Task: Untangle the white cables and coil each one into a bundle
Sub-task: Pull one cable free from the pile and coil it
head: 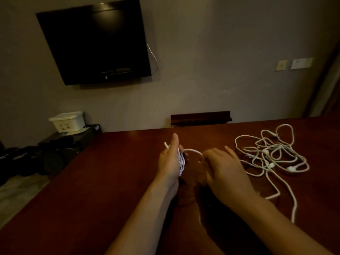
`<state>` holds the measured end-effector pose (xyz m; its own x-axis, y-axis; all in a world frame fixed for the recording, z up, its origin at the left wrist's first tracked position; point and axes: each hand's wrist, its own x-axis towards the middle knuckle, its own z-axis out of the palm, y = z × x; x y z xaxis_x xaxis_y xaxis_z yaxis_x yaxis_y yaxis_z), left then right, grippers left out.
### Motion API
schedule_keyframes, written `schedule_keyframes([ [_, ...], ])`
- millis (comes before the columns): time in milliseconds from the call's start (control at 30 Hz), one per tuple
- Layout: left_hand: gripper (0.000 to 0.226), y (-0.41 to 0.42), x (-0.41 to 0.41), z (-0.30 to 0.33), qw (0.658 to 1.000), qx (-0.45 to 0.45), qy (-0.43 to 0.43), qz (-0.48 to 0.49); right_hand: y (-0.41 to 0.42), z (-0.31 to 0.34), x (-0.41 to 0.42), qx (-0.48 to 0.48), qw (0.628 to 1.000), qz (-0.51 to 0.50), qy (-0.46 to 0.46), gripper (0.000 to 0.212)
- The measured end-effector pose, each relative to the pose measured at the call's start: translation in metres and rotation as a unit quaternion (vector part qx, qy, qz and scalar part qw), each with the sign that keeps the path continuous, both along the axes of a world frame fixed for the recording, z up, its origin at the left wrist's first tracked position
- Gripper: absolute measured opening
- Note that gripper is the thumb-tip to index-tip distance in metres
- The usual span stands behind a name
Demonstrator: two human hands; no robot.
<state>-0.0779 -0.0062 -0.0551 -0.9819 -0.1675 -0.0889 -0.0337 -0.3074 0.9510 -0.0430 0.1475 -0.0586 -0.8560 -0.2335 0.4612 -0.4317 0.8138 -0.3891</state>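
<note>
Cable between hands, tangle right.

- The tangled cables lie on the table near its far right edge.
- The left hand, holding a coiled cable, is left of the right hand.

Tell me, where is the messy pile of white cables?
The tangled white cables lie on the table, at the head view's right, just beyond the right hand.
</note>
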Motion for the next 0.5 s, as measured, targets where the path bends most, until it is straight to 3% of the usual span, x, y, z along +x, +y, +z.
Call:
schedule_keyframes([
  [67,0.051,-0.001,0.0,-0.005,0.997,-0.008,-0.009,-0.08,-0.001,-0.003,-0.001,-0.117,0.993,0.02,-0.023,0.01],
  [167,0.055,0.0,0.002,-0.009,0.99,-0.006,-0.039,-0.135,-0.002,-0.003,0.001,-0.171,0.983,0.068,-0.01,0.025],
  [367,0.055,-0.001,0.009,-0.002,0.986,-0.014,-0.051,-0.159,0.001,-0.002,0.001,-0.165,0.981,0.066,0.075,0.012],
  [500,0.052,0.002,0.014,0.001,0.986,-0.026,-0.038,-0.159,0.004,-0.003,-0.002,-0.145,0.987,0.062,0.034,0.013],
])
